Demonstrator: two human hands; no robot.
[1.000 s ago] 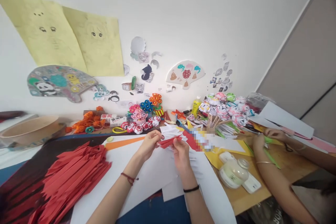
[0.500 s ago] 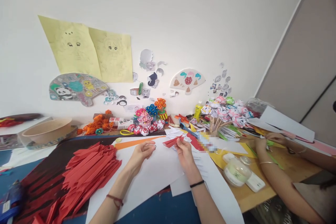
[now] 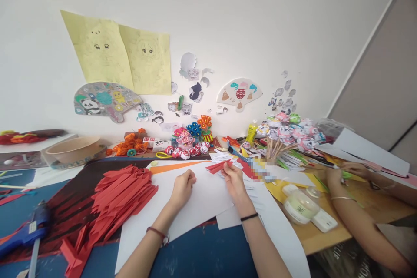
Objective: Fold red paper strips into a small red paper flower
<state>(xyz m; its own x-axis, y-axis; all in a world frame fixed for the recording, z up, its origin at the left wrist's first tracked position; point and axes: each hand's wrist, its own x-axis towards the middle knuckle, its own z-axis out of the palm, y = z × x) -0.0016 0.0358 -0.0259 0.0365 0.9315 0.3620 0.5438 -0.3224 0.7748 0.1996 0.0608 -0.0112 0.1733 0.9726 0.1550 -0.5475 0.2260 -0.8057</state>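
Two bare hands work over a large sheet of white paper (image 3: 195, 197) that reaches the near edge of a blue tabletop (image 3: 205, 254). The right hand (image 3: 235, 182) pinches a small bundle of folded red paper (image 3: 216, 167) between thumb and fingers, just above the sheet's far part. The left hand (image 3: 183, 187) is curled loosely closed, apart from that bundle; whether anything is tucked inside cannot be told.

Toward the tabletop's left edge lies a heap of red paper strips (image 3: 125, 195), with a blue glue gun (image 3: 39, 226) near the near left corner. The strips look already folded but loose and unjoined, so much of the red paper seems unused, while the bundle in hand looks only partly made up. Along the back edge, red-and-white paper roses (image 3: 186, 152) and a bunch of paper flowers on sticks (image 3: 288, 132) look finished. Past the white sheet's right edge, another person's hands (image 3: 355, 169) handle something green beside a glass jar (image 3: 301, 208)
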